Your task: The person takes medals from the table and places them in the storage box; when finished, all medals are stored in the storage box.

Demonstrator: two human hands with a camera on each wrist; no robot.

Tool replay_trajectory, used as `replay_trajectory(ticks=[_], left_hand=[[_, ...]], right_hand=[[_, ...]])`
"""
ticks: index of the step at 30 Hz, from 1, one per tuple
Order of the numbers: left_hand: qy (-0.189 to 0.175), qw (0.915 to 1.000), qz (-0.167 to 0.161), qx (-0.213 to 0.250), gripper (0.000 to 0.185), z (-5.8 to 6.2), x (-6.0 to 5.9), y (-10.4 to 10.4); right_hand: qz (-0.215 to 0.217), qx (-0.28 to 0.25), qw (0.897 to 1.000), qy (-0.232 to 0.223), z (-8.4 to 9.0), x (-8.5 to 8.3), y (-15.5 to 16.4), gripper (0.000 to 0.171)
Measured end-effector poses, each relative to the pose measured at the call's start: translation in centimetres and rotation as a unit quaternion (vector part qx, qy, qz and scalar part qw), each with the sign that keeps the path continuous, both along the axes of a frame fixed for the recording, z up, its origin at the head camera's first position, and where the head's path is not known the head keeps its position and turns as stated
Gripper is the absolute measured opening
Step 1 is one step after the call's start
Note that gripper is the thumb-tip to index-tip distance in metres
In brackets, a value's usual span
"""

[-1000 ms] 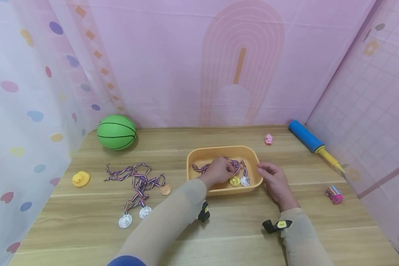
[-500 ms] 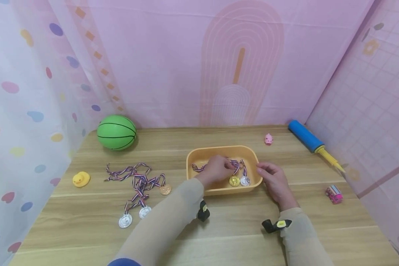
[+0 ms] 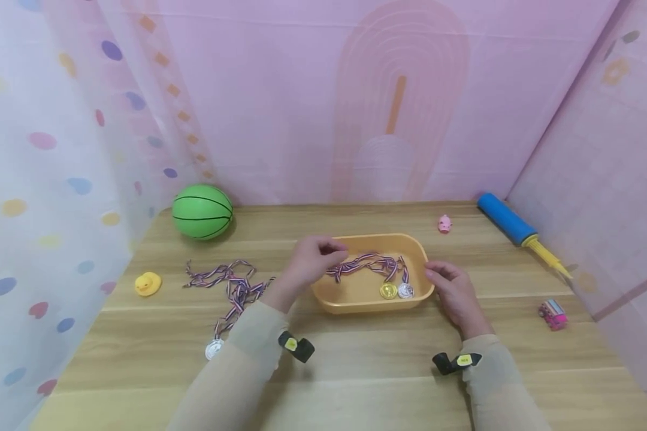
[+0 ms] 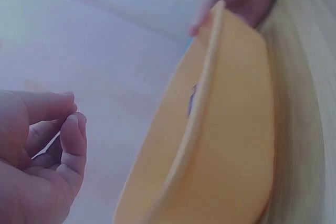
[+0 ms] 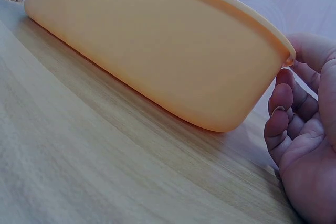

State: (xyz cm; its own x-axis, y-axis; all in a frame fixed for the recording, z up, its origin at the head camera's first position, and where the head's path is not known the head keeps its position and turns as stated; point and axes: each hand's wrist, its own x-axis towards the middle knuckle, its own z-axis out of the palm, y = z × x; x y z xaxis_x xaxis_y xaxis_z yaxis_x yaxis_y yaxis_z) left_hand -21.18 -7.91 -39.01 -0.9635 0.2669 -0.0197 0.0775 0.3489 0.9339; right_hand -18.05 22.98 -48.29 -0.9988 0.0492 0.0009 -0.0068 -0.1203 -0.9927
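Note:
My left hand [image 3: 306, 264] is raised over the left end of an orange plastic basket [image 3: 372, 306]. Its fingers are loosely bent, thumb close to the index fingertip, and nothing shows between them in the left wrist view. My right hand [image 3: 457, 294] pinches the basket's right rim between thumb and fingers. Inside the basket lie a gold medal [image 3: 388, 291] and a silver medal [image 3: 406, 290], with striped ribbons [image 3: 371, 261] bunched behind them. Left of the basket, tangled medal ribbons [image 3: 239, 294] lie on the table with another silver medal [image 3: 214, 349], partly covered by my left arm.
A green ball [image 3: 202, 212] stands at the back left, with a yellow toy duck [image 3: 148, 284] in front of it. To the right are a small pink pig [image 3: 444, 224], a blue and yellow hand pump [image 3: 509, 221] and a pink toy vehicle [image 3: 553, 315].
My left hand has come up out of the basket and moved left, leaving the gold medal inside. My right hand stays at the rim. The head view has turned slightly left.

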Motion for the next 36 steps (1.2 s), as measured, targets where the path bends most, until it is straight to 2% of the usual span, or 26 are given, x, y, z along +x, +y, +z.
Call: replay_trajectory(ticks=[4,6,9,15,19,25,31,36], left_hand=[[-0.019,0.9985,0.036,0.037,0.018,-0.5,1.1,-3.1],[-0.033,0.9972,0.059,0.031,0.020,-0.8,1.8,-4.6],[-0.040,0.9954,0.086,0.007,0.022,-1.7,2.4,-6.6],[0.003,0.9909,0.113,-0.073,0.019,-3.7,2.6,-9.9],[0.024,0.9878,0.105,-0.113,0.013,-4.5,2.4,-11.5],[0.030,0.9811,0.054,-0.184,0.013,-5.1,2.2,-12.8],[0.000,0.9680,0.037,-0.248,0.015,-5.4,2.2,-12.6],[-0.003,0.9646,0.037,-0.261,0.020,-5.6,2.2,-12.1]], right_hand=[[0.000,-0.003,1.000,-0.008,0.3,0.0,-0.1,0.025],[0.000,-0.004,1.000,-0.011,0.3,0.0,-0.2,0.023],[-0.003,-0.008,1.000,-0.009,0.3,0.0,0.0,0.020],[0.001,-0.016,1.000,0.004,0.3,0.1,0.2,0.014],[0.007,-0.010,1.000,0.008,0.4,0.2,0.0,0.018],[0.009,-0.006,1.000,0.003,0.3,0.2,-0.1,0.022],[0.012,0.007,1.000,0.003,0.3,0.2,0.0,0.025],[0.007,0.008,1.000,0.002,0.2,0.2,0.0,0.022]])
